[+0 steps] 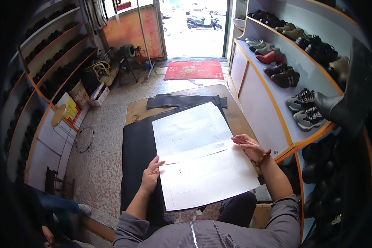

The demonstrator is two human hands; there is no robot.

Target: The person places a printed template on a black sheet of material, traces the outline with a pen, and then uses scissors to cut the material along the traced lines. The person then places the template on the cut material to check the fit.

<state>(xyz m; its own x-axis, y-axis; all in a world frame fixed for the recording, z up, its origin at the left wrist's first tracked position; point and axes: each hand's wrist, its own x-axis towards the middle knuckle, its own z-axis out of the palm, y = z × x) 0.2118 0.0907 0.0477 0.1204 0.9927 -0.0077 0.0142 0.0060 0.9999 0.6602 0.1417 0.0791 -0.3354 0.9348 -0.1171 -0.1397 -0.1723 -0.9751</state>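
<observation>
Two large white sheets (208, 177) of thin card or paper, with faint lines and small dots, lie overlapping in front of me. The lower one reaches past the near table edge, over my lap. At their left edge, my left hand (151, 174) is closed with its thumb on top; the other fingers are partly hidden. My right hand (250, 149), a beaded bracelet at its wrist, rests against the right edge with its fingers stretched out. Beneath the sheets a black sheet of material (137, 144) covers the table's left part. Dark folded strips (163, 100) lie at the far end.
The wooden table (239, 111) stands between shoe shelves on the left and a shoe cabinet (258, 99) close on the right. A red mat (194, 70) lies by the doorway. A bench machine (127, 53) stands far left. Another person's leg (62, 202) shows at lower left.
</observation>
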